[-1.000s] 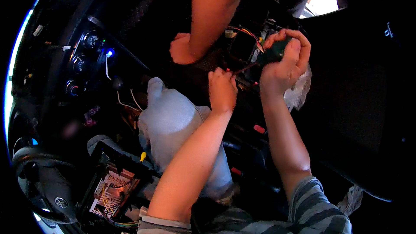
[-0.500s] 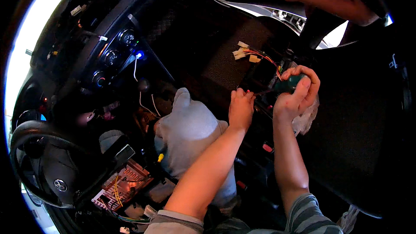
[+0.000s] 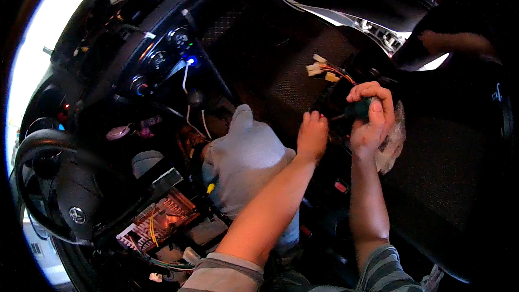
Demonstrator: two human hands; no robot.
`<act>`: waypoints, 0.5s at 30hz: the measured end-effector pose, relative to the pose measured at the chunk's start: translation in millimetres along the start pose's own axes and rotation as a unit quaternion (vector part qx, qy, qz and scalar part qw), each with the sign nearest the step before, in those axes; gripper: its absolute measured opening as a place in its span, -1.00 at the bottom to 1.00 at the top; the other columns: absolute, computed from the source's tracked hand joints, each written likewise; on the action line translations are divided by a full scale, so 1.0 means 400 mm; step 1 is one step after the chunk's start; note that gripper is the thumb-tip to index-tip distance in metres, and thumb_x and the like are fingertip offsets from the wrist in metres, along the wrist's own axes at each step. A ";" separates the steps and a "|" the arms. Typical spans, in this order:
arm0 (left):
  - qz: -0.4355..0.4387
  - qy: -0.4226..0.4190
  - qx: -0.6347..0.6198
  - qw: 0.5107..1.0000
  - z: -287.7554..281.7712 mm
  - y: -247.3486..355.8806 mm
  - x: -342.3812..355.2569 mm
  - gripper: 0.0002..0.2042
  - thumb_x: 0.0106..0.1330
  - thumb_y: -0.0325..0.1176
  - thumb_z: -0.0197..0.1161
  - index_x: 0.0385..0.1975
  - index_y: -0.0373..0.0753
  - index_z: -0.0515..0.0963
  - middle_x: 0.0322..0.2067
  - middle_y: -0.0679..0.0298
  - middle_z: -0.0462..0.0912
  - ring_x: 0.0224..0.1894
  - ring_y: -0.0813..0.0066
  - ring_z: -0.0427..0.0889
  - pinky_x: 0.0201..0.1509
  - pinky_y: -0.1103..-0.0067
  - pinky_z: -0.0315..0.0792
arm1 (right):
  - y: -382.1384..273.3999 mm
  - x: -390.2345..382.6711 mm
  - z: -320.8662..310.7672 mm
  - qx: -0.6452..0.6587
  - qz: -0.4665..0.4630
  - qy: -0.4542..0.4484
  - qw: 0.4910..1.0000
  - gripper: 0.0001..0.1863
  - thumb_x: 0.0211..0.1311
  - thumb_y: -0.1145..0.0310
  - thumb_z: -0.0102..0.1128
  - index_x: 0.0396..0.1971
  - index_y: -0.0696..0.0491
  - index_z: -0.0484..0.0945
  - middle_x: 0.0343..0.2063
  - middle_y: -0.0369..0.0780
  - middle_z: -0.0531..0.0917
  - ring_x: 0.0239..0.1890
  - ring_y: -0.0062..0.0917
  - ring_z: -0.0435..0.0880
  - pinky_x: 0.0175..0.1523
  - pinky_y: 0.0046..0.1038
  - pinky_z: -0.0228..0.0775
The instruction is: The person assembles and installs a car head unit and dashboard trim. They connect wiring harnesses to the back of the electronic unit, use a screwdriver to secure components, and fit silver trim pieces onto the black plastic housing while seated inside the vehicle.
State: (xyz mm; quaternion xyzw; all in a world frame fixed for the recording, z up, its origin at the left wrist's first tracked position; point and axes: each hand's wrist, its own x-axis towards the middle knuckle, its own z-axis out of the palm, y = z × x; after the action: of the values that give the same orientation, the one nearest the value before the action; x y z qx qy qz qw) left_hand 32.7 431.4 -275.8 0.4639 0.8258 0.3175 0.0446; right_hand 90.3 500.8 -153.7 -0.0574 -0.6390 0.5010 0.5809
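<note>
My right hand [image 3: 373,119] is wrapped round the dark green handle of a screwdriver [image 3: 358,109], whose thin shaft points left toward my other hand. My left hand [image 3: 313,135] is closed in a pinch near the shaft's far end. A speck of red shows at its fingertips, but what it grips is hidden. Just beyond both hands, a bundle of coloured wires with cream plug connectors [image 3: 316,69] lies on the dark seat. Beside my right wrist rests a crumpled clear plastic bag [image 3: 393,146].
A steering wheel [image 3: 24,162] is at the left. Below it lies a reddish-brown electronic board [image 3: 167,213] with loose wires. White cables [image 3: 186,81] hang from a blue-lit socket in the dashboard. My grey-clad leg [image 3: 248,151] fills the middle. Another person's arm [image 3: 459,42] shows at upper right.
The whole view has shifted, so the scene sits farther right. Both my hands keep their grips near each other. The other person's arm at upper right has moved and shows less.
</note>
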 end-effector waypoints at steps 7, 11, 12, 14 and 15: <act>0.014 -0.040 0.042 0.998 -0.021 0.005 0.003 -0.88 0.18 -0.52 0.13 -0.32 -0.32 0.56 -0.20 0.12 0.46 -0.04 0.17 0.43 -0.01 0.44 0.46 | -0.014 -0.034 0.052 -0.110 -0.034 0.067 0.991 -0.83 0.30 0.45 -0.10 -0.22 0.21 0.42 -0.31 -0.16 0.48 -0.35 -0.56 0.45 -0.18 -0.56 0.33; 0.026 -0.028 0.069 0.997 -0.011 0.007 -0.005 -0.88 0.15 -0.51 0.15 -0.33 -0.30 0.56 -0.21 0.14 0.46 -0.08 0.18 0.44 -0.03 0.46 0.47 | -0.024 -0.045 0.044 -0.116 -0.021 0.048 0.992 -0.79 0.36 0.39 -0.15 -0.17 0.19 0.40 -0.26 -0.15 0.46 -0.29 -0.53 0.46 -0.10 -0.47 0.38; 0.027 -0.035 0.067 0.997 -0.003 0.007 -0.004 -0.88 0.15 -0.51 0.15 -0.33 -0.30 0.56 -0.21 0.14 0.46 -0.08 0.18 0.44 -0.03 0.46 0.47 | -0.027 -0.042 0.030 -0.120 -0.016 0.051 0.991 -0.79 0.36 0.39 -0.15 -0.17 0.19 0.40 -0.26 -0.15 0.46 -0.29 -0.53 0.46 -0.10 -0.47 0.38; 0.062 -0.026 0.114 0.991 0.020 -0.001 0.004 -0.89 0.14 -0.51 0.15 -0.36 -0.30 0.56 -0.27 0.15 0.47 -0.14 0.21 0.47 -0.10 0.47 0.50 | -0.019 -0.027 -0.010 -0.048 0.018 -0.039 0.998 -0.77 0.37 0.38 -0.17 -0.16 0.18 0.41 -0.24 -0.13 0.46 -0.27 -0.51 0.48 -0.09 -0.45 0.38; 0.057 -0.035 0.171 0.983 0.016 0.003 0.002 -0.90 0.13 -0.52 0.15 -0.38 -0.30 0.56 -0.29 0.16 0.49 -0.15 0.22 0.48 -0.14 0.47 0.52 | -0.002 -0.026 -0.020 -0.017 0.030 -0.037 0.999 -0.76 0.37 0.35 -0.16 -0.17 0.18 0.43 -0.26 -0.14 0.48 -0.27 -0.51 0.49 -0.09 -0.46 0.37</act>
State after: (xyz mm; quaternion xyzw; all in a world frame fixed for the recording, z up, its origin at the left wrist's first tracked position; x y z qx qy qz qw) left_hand 35.3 435.5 -280.0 0.5221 0.8378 0.1575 -0.0247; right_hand 100.1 498.3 -161.5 -0.0675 -0.6663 0.5093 0.5405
